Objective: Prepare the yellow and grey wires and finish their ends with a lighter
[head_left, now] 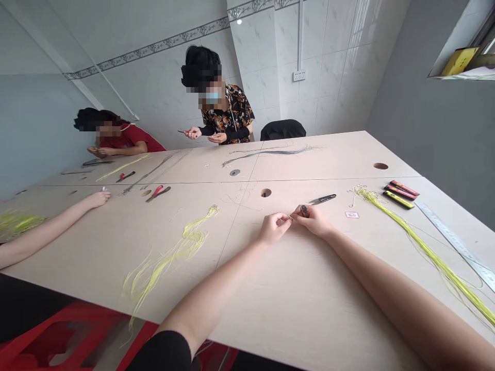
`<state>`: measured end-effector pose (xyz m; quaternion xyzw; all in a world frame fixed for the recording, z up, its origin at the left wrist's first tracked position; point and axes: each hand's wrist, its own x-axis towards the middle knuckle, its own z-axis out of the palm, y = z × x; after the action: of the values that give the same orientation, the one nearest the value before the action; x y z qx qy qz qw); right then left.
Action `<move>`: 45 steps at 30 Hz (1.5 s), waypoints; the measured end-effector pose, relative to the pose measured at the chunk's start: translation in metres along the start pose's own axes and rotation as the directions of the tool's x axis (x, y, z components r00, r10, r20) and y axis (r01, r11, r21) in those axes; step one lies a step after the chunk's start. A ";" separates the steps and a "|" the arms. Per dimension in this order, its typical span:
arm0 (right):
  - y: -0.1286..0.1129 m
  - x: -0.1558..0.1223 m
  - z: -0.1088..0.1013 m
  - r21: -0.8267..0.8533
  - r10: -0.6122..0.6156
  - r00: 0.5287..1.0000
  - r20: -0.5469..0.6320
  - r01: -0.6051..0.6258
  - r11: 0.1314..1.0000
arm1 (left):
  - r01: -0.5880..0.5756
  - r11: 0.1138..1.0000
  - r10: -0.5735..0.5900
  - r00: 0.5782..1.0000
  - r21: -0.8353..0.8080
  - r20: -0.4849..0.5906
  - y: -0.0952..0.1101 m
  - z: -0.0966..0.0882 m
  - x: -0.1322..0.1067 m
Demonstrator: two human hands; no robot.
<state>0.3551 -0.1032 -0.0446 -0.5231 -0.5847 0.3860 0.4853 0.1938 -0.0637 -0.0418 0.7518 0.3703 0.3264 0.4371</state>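
Observation:
My left hand (274,226) is closed in a pinch near the middle of the table. Its fingertips meet those of my right hand (312,221) over something too small to make out. A small black tool with an orange mark (304,211) juts from between my right fingers; its kind is mostly hidden. Just beyond lie black thread snips (323,199). To the right, a bundle of yellow lines (415,234) ends in small gold-coloured pieces resembling hooks. Another yellow bundle (185,242) spreads out left of my left arm.
Red and yellow-black packs (400,195), a steel ruler (456,245) and a small pink-edged card (351,215) lie at right. Red-handled pliers (158,194) lie at left, near a neighbour's arm (58,221). Two people sit across the table (247,288), which has round holes.

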 end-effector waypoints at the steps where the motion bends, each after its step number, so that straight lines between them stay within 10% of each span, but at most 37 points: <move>1: 0.000 0.000 0.000 -0.006 -0.001 1.000 0.003 0.001 1.000 | -0.001 1.000 0.001 1.000 -0.004 -0.004 0.000 0.000 0.000; 27: 0.007 0.002 0.000 0.107 0.075 0.994 -0.080 -0.066 0.992 | -0.039 0.977 0.030 0.999 -0.212 -0.044 -0.007 -0.006 0.004; 45: -0.014 -0.011 0.024 0.486 0.191 0.933 0.305 -0.325 0.811 | -0.285 0.922 0.244 0.953 -0.261 -0.179 0.000 -0.002 -0.005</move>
<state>0.3284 -0.1149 -0.0387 -0.3932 -0.4331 0.6552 0.4780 0.1891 -0.0668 -0.0420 0.6991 0.2451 0.4852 0.4646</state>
